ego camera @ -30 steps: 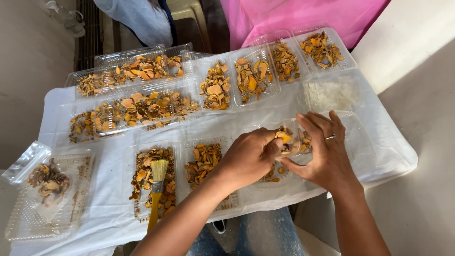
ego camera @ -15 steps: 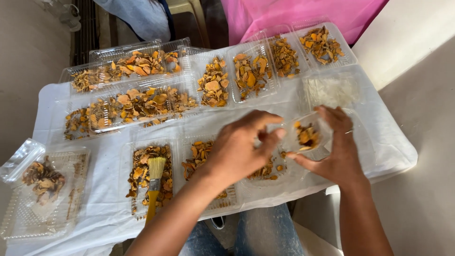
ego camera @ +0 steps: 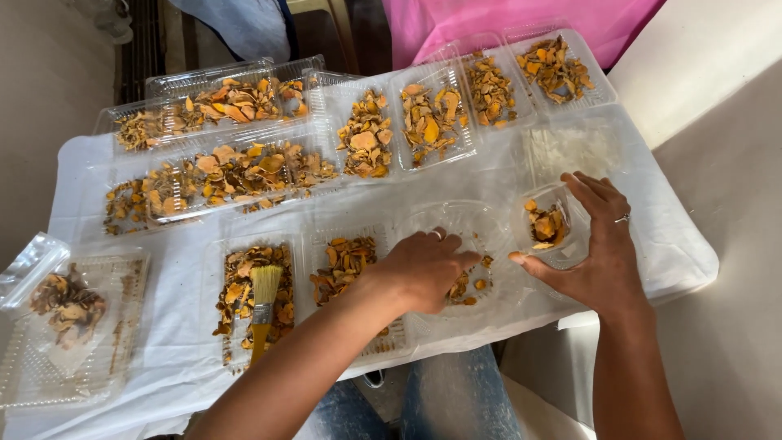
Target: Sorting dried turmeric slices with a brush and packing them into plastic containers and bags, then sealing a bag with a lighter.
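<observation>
The right hand point(ego camera: 599, 253) gripped a clear cup point(ego camera: 552, 230) of orange chips; the left hand point(ego camera: 423, 269), loosely curled, rested on chips point(ego camera: 464, 285) beside it.

Right hand point(ego camera: 599, 257) around a clear cup point(ego camera: 554, 232) of orange chips, left hand point(ego camera: 423, 273) over a clear tray point(ego camera: 456, 224).

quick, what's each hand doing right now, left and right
Left hand: palm down, fingers curled over the orange pieces in a clear tray; grip cannot be told.
Right hand: closed around a small clear cup holding orange pieces.
</observation>
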